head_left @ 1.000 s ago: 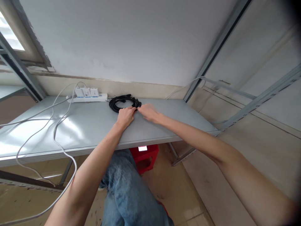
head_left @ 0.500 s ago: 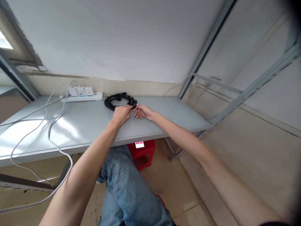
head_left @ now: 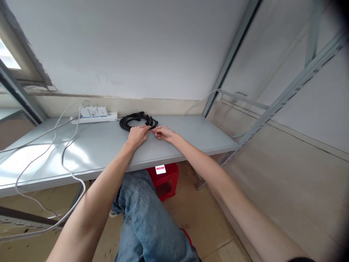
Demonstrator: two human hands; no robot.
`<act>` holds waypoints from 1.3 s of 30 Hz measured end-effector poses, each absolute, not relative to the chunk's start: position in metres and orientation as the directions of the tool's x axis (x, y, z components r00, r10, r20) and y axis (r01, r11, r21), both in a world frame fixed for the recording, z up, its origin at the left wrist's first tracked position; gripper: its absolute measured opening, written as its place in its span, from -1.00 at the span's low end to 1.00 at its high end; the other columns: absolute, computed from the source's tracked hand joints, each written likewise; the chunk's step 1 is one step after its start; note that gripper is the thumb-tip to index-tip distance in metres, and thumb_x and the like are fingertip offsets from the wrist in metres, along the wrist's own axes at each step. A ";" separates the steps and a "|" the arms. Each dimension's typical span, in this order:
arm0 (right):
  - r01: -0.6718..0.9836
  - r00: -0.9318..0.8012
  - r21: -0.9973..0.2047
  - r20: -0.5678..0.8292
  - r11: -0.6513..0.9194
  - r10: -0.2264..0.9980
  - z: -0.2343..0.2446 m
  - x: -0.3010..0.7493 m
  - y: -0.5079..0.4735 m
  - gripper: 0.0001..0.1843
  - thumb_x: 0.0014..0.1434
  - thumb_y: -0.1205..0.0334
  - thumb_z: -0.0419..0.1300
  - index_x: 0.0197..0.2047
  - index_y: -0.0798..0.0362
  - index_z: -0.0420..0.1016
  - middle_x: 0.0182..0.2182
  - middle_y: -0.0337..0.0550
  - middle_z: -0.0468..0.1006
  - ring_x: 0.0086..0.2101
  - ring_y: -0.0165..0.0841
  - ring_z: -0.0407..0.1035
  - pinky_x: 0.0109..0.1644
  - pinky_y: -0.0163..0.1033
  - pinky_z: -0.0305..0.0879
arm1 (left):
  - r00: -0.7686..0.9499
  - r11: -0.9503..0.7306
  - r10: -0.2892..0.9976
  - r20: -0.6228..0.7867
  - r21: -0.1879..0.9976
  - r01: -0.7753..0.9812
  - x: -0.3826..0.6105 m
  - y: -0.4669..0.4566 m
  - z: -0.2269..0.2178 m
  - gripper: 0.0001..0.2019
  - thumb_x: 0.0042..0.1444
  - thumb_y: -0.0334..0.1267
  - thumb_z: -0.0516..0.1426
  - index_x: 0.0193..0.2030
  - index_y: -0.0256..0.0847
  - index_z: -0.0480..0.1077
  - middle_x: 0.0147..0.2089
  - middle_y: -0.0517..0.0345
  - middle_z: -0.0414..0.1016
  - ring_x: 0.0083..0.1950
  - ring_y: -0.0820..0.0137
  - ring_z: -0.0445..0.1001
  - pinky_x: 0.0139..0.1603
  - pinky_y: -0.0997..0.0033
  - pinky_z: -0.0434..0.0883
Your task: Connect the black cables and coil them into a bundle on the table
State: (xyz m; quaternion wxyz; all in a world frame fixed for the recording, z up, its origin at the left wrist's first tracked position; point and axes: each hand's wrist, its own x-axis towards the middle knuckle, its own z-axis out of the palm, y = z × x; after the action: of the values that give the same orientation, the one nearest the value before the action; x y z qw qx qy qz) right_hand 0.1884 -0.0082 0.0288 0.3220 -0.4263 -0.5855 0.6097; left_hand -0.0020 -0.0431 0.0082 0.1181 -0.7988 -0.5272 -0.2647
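A coil of black cable point(head_left: 125, 123) lies flat on the grey metal shelf point(head_left: 188, 136), close to the wall. Over the coil's near right edge my left hand point(head_left: 137, 135) is closed, its fingertips at the cable. Just right of it, my right hand point(head_left: 164, 133) makes a pinch beside the coil's right side. Whatever is between its fingertips is too small to make out. The two hands almost meet at the fingertips.
Left of the coil, a white power strip point(head_left: 105, 117) carries several white adapters point(head_left: 93, 111). Pale cords point(head_left: 64, 158) trail over the shelf's left front edge. Metal uprights point(head_left: 233, 58) flank the shelf. Beneath it, a red stool point(head_left: 169, 178) bears a phone point(head_left: 160, 169).
The view has shifted slightly. My right hand's fingers have curled in more, and both hands stay at the coil's near right edge.
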 end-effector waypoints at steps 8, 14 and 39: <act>0.729 -0.638 -0.088 0.272 0.679 0.721 0.049 0.197 -0.022 -0.81 0.25 0.51 0.16 -0.22 0.18 0.61 -0.33 0.09 0.69 -0.27 -0.18 0.56 -0.18 -0.20 0.32 | 0.336 -0.428 0.797 0.501 0.077 0.900 0.004 -0.043 0.009 -0.58 0.44 -0.14 -0.05 0.19 -0.12 0.56 -0.03 -0.09 0.65 -0.06 0.12 0.61 -0.24 0.26 0.29; 0.426 -0.872 0.439 -0.035 0.791 0.489 0.049 0.177 -0.026 -0.65 0.31 0.60 0.02 -0.18 0.28 0.66 -0.20 0.29 0.69 -0.18 -0.08 0.58 -0.16 -0.08 0.32 | 0.334 -0.414 0.823 0.460 0.084 0.906 -0.001 -0.043 0.010 -0.61 0.37 -0.22 0.02 0.17 -0.13 0.59 0.00 -0.08 0.66 0.00 0.11 0.60 -0.18 0.27 0.34; 0.043 -0.538 -0.964 -0.245 -0.264 0.807 0.033 0.189 0.001 -0.85 0.29 0.40 0.34 -0.35 0.16 0.54 -0.49 -0.19 0.61 -0.48 -0.46 0.47 -0.22 -0.28 0.60 | 0.271 -0.383 0.822 0.500 0.135 0.914 -0.001 -0.046 0.013 -0.62 0.40 -0.19 -0.03 0.13 -0.12 0.58 -0.06 -0.05 0.66 -0.04 0.13 0.60 -0.25 0.29 0.28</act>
State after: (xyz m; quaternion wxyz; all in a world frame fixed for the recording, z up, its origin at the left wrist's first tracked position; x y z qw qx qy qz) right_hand 0.1885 0.0011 0.0333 0.2765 -0.3932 -0.5400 0.6909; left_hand -0.0009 -0.0463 0.0128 0.0901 -0.7921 -0.5479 -0.2536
